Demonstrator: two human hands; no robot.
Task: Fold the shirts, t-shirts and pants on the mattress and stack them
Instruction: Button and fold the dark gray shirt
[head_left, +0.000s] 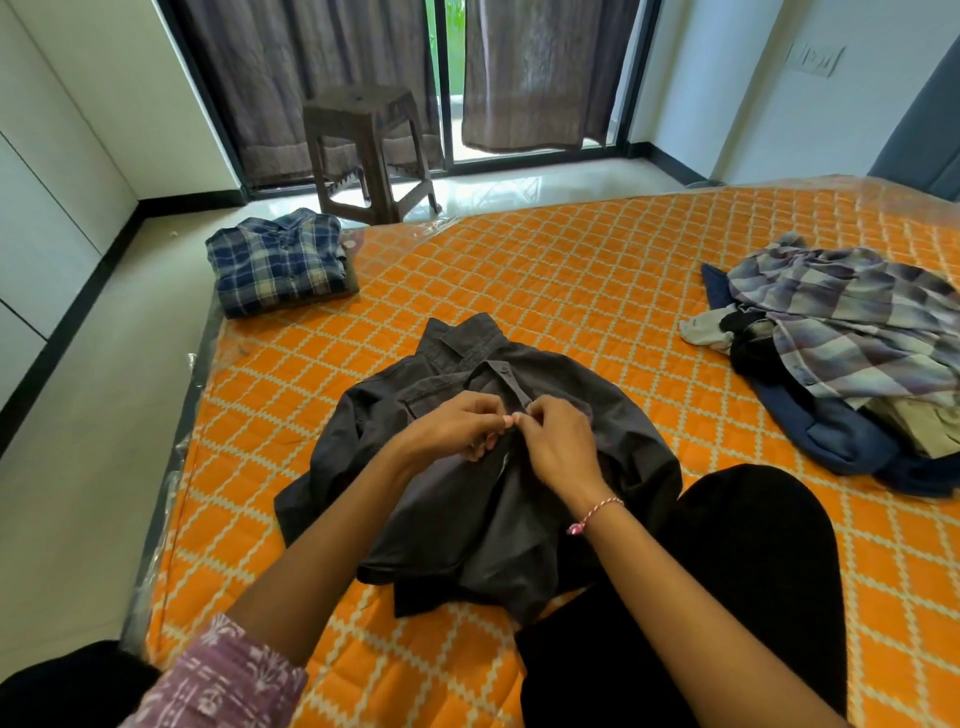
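White walls (62, 104), pale glossy floor (93, 415), brown stool (366, 150), grey curtains (540, 73)

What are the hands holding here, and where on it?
Both hands, left hand and right hand, pinch the dark grey shirt at its front button placket, below the collar.

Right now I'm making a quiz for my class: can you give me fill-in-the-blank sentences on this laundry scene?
1. Both hands, left hand and right hand, pinch the front of the dark ____ shirt.
2. The folded plaid shirt lies near the mattress's far ____ corner.
3. The unfolded pile lies on the person's ____ side.

Missing words: grey; left; right
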